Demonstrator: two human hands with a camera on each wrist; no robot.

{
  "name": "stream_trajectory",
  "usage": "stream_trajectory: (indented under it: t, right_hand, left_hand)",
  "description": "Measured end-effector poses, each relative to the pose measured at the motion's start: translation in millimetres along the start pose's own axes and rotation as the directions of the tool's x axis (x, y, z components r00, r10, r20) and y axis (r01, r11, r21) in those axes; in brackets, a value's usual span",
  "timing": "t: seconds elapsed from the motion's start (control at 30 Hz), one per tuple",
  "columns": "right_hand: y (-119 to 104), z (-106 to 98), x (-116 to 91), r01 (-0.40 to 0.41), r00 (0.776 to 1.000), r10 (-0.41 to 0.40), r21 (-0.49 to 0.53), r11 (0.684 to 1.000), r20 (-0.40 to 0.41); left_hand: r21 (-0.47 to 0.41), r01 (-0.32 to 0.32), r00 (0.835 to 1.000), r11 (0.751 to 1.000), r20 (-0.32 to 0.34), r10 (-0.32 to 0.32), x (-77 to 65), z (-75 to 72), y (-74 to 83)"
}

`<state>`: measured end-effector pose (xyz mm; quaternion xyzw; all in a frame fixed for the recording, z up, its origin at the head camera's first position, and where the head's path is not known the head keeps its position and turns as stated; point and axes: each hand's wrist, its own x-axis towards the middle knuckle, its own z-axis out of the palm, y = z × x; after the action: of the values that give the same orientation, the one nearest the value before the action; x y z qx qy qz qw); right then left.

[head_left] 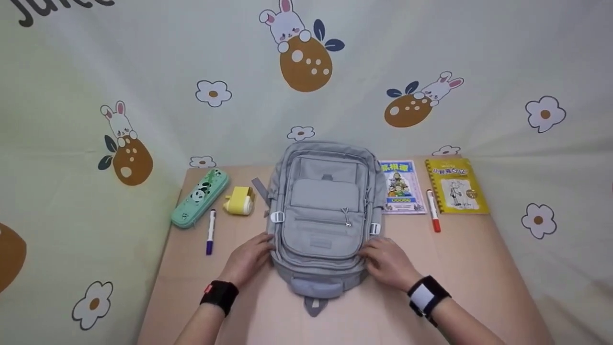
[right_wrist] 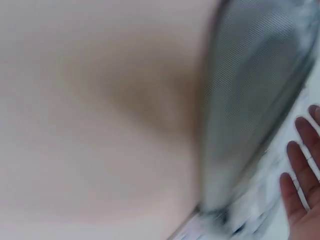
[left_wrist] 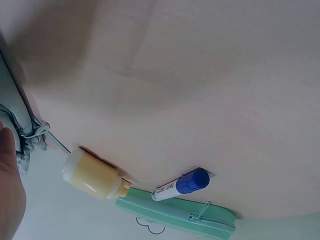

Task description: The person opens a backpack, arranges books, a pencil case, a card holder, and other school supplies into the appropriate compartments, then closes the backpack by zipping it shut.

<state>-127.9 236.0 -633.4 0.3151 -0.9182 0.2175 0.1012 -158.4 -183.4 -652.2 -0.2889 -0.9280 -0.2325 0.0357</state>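
A grey backpack [head_left: 325,194] lies front pocket up on the table, its top handle [head_left: 316,288] toward the person. My left hand [head_left: 246,258] touches the bag's left side near the handle end, fingers extended along it. At the lower right side, my right hand [head_left: 390,261] rests by the bag's edge. The right wrist view shows that right hand [right_wrist: 309,215] with straight, spread fingers beside the blurred bag side [right_wrist: 255,90]. Only part of the left hand [left_wrist: 10,195] shows in the left wrist view, against the bag's edge.
Left of the bag are a green panda pencil case [head_left: 200,199], a yellow-and-white bottle-shaped object [head_left: 239,201] and a blue-capped marker [head_left: 210,232]. On the right lie a picture-covered book [head_left: 404,187], a red-capped marker [head_left: 433,211] and a yellow spiral notebook [head_left: 457,187]. Printed cloth [head_left: 373,72] surrounds the table.
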Motion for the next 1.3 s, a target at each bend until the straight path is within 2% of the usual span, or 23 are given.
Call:
stream_trajectory:
  t: [0.17,0.37,0.57,0.7,0.87,1.03,1.17,1.3]
  right_hand:
    - [21.9,2.9,-22.4,0.097,0.995,-0.097,-0.045,0.994,0.005]
    - [29.7,3.2,-26.5,0.121,0.993,-0.121,-0.023,0.992,-0.001]
    - [32.7,-4.3,-26.3,0.059,0.998,-0.06,0.068,0.996,0.024]
    - [32.8,-3.9,-24.3,0.036,0.999,-0.032,0.101,0.994,-0.036]
    - [28.9,-8.0,-18.8,-0.035,0.994,0.049,0.144,0.989,-0.093]
    - [23.0,-20.0,-12.4,-0.134,0.978,0.159,0.181,0.974,-0.132]
    - [21.0,-28.4,-4.2,-0.139,0.966,0.175,0.19,0.972,-0.192]
    - [21.0,-35.8,5.5,-0.155,0.943,0.211,0.222,0.963,-0.256]
  left_hand:
    - [0.012,0.009,1.0,1.0,0.019,-0.009,-0.2,-2.1,1.3]
    - [0.019,-0.001,0.998,1.0,0.057,0.0,4.1,-5.8,2.2]
    - [0.004,0.006,0.996,1.0,0.09,-0.006,9.9,-17.4,4.4]
    - [-0.016,0.025,0.996,1.0,0.086,-0.024,14.6,-23.3,5.9]
    - [-0.079,0.098,0.993,0.992,0.071,-0.092,19.4,-31.1,9.8]
    - [-0.163,0.149,0.989,0.975,0.015,-0.148,28.7,-40.5,16.0]
    - [-0.241,0.18,0.981,0.954,-0.022,-0.191,36.9,-46.1,19.6]
    - [-0.331,0.219,0.967,0.918,-0.051,-0.249,45.2,-51.7,22.9]
